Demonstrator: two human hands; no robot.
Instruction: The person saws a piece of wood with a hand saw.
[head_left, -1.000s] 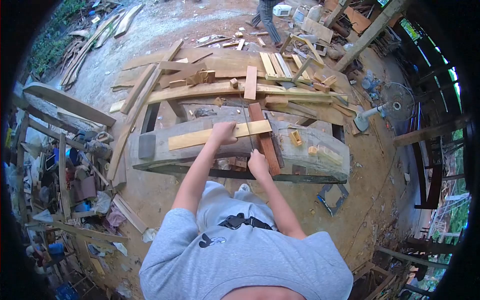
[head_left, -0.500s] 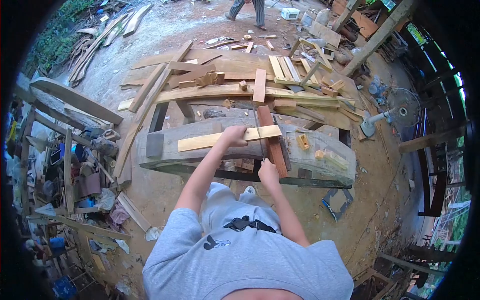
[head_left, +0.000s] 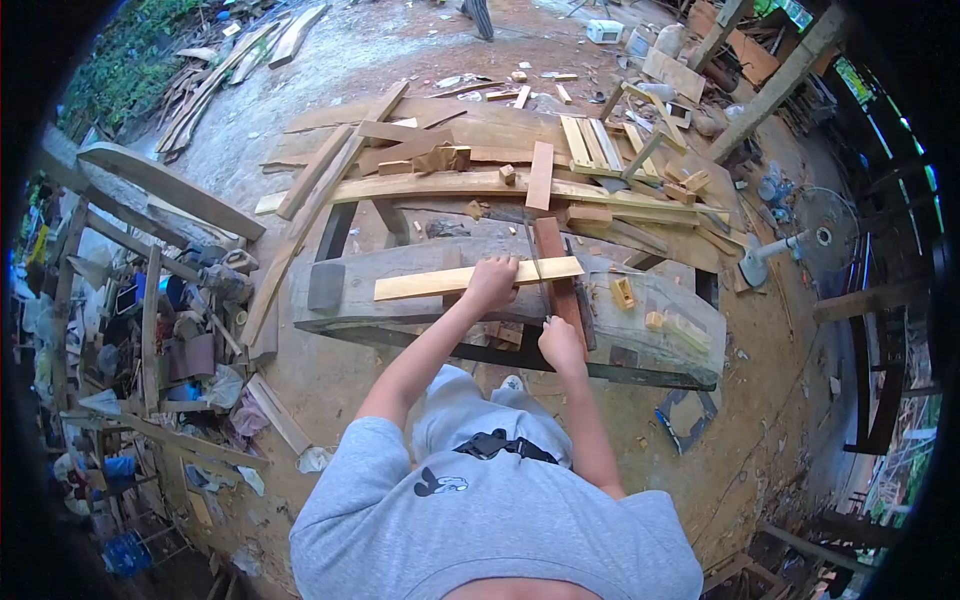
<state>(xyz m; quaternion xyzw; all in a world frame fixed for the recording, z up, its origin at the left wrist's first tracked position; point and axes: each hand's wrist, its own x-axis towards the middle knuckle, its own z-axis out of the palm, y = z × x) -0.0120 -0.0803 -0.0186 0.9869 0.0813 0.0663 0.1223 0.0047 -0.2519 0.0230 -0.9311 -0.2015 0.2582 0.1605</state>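
A pale wooden strip point(head_left: 430, 283) lies across a big weathered timber beam point(head_left: 660, 300). My left hand point(head_left: 492, 279) presses down on the strip near its right end. My right hand point(head_left: 561, 346) grips the handle of a hand saw point(head_left: 536, 270), whose thin blade runs away from me across the strip just right of my left hand. A reddish board point(head_left: 560, 275) lies across the beam under the strip's right end.
Planks and offcuts point(head_left: 480, 160) are stacked behind the beam. A heap of tools and scrap point(head_left: 170, 330) fills the left side. A standing fan point(head_left: 810, 225) is at the right. Another person's legs point(head_left: 480, 15) show at the top edge.
The saw handle and my right hand have drawn back toward me along the cut. My left hand stays on the strip. The other person has walked farther off at the top.
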